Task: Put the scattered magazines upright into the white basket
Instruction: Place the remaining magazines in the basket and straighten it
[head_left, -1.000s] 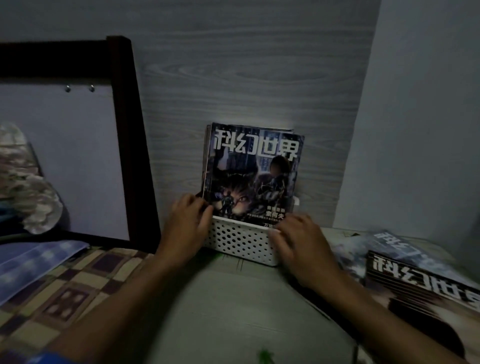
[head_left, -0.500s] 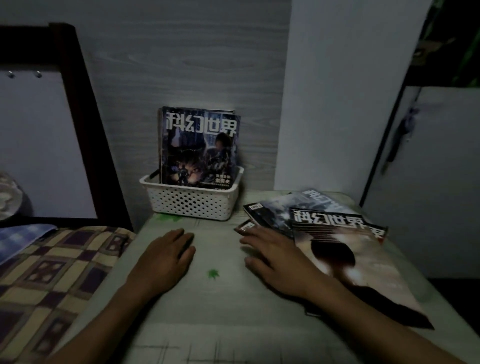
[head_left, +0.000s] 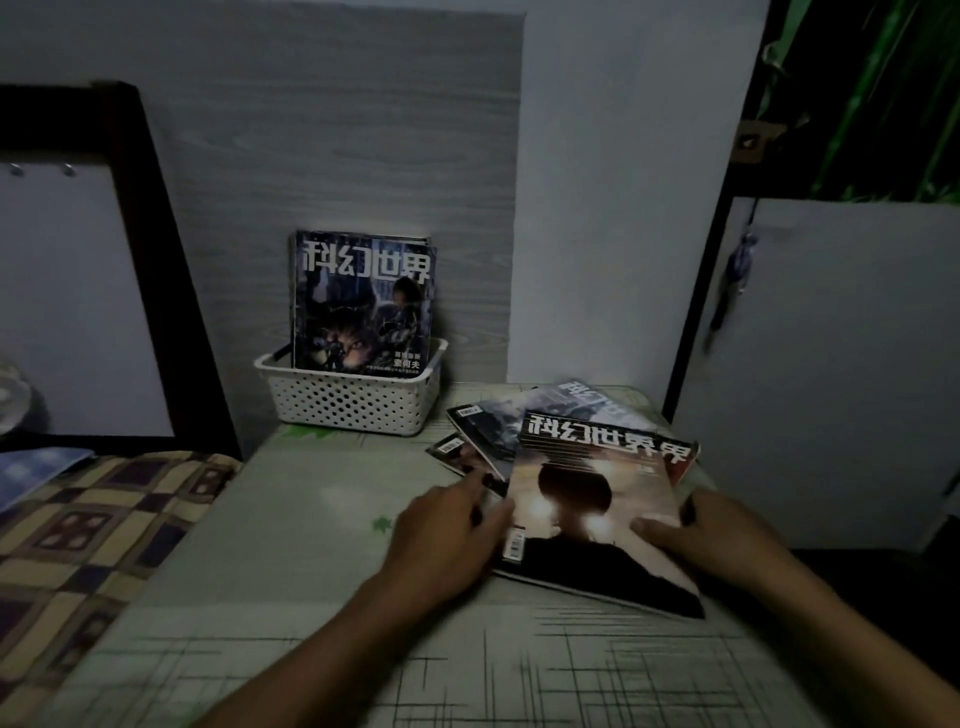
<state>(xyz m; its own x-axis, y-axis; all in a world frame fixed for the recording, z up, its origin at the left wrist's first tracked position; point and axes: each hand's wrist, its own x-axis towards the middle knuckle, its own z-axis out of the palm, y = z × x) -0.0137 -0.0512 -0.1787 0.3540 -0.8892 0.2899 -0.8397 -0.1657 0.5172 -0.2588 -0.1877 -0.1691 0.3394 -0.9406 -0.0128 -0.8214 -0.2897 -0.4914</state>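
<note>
Several glossy magazines fanned flat (head_left: 498, 431) at centre right of frame, well right of and below white perforated plastic basket (head_left: 353, 402), already holding upright blue-covered magazine (head_left: 363, 306). Topmost orange-and-black magazine (head_left: 597, 509) lying long axis toward basket, between both hands: left hand (head_left: 447, 530) touching its left edge, right hand (head_left: 722, 540) gripping its right edge. Mirrored Chinese masthead; barcodes unreadable.

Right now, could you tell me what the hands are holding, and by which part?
Both are on the top magazine: the left hand at its left edge, the right hand at its lower right edge. A firm grip cannot be confirmed.
</note>
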